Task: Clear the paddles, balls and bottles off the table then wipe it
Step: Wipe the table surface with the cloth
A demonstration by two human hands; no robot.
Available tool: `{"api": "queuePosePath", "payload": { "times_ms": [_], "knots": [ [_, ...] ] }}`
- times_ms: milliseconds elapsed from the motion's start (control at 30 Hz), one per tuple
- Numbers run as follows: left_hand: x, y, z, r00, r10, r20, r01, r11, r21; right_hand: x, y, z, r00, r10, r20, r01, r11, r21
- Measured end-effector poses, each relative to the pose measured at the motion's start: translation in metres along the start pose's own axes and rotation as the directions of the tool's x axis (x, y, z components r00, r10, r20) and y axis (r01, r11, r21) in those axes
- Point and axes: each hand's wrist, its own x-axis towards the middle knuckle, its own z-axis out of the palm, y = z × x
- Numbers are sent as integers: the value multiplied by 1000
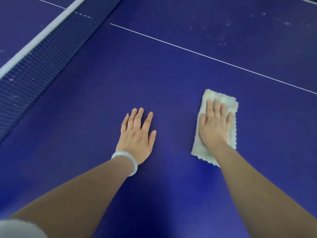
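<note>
Right grip (215,124) presses flat, fingers straight, on the cloth (217,96) lying lengthwise near-to-far on the blue worktop (171,74), while left grip (137,133) rests spread to its left, with white specks (223,38) far right.

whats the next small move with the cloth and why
Probably slide the cloth forward past the white line: the right hand lies flat on it, no paddles, balls or bottles show, and pale specks dot the table there.
</note>
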Motion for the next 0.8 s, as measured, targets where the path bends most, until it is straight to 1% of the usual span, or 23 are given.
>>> {"api": "queuePosePath", "payload": {
  "times_ms": [33, 67, 100, 133, 200, 233, 300, 333, 367, 433, 500, 533, 567, 600, 633, 667, 700, 733, 767, 800],
  "knots": [
    [0, -1, -1, 1000, 3, -7, -3, 1000, -25, -5, -14, 3, 995, -103, -3, 103, 995, -8],
    [0, -1, -2, 1000, 7, -16, -9, 997, -71, -17, -25, 7, 974, -228, -7, 227, 973, -38],
    [0, -3, -4, 1000, 8, -23, -12, 990, -138, -33, -31, 10, 941, -339, 0, 338, 938, -75],
    [-1, -5, -8, 1000, 5, -25, -11, 975, -220, -51, -31, 13, 908, -418, 14, 418, 903, -105],
    [-12, -13, -16, 999, -32, -38, 17, 936, -352, -83, -17, 16, 857, -513, 53, 516, 849, -116],
    [-22, -20, -19, 997, -67, -42, 47, 928, -369, -93, -7, 16, 833, -550, 60, 553, 825, -115],
    [-50, -43, -21, 987, -150, -59, 126, 946, -299, -100, 6, 15, 802, -594, 65, 597, 795, -104],
    [-65, -57, -21, 979, -194, -66, 172, 953, -247, -97, 9, 14, 813, -579, 64, 582, 807, -99],
    [-79, -72, -20, 968, -243, -64, 227, 953, -200, -90, 8, 13, 845, -531, 60, 534, 840, -95],
    [-101, -97, -19, 945, -323, -50, 316, 942, -115, -68, 0, 12, 935, -354, 19, 354, 932, -78],
    [-109, -105, -17, 942, -333, -39, 332, 943, -38, -41, -16, 10, 986, -166, 5, 166, 985, -50],
    [-111, -106, -15, 945, -324, -37, 325, 946, 0, -30, -31, 10, 993, -115, 14, 115, 993, -38],
    [-111, -105, -14, 947, -320, -36, 321, 947, 23, -24, -48, 10, 993, -113, 23, 114, 993, -27],
    [-111, -105, -12, 946, -324, -34, 325, 945, 35, -25, -68, 10, 986, -167, 27, 167, 986, -19],
    [-110, -105, -12, 945, -326, -32, 328, 944, 48, -32, -86, 12, 963, -266, 31, 267, 963, -24],
    [-111, -105, -11, 946, -322, -30, 323, 944, 62, -47, -100, 14, 916, -400, 40, 401, 915, -51],
    [-111, -106, -11, 947, -320, -26, 321, 944, 72, -68, -110, 16, 838, -541, 71, 545, 834, -85],
    [-111, -106, -12, 947, -321, -25, 322, 944, 77, -90, -112, 18, 739, -666, 108, 674, 731, -103],
    [-111, -107, -12, 945, -326, -23, 326, 942, 76, -107, -108, 18, 639, -754, 150, 768, 634, -89],
    [-110, -107, -12, 944, -329, -20, 329, 942, 72, -112, -102, 16, 557, -810, 184, 829, 555, -68]
  ]
}}
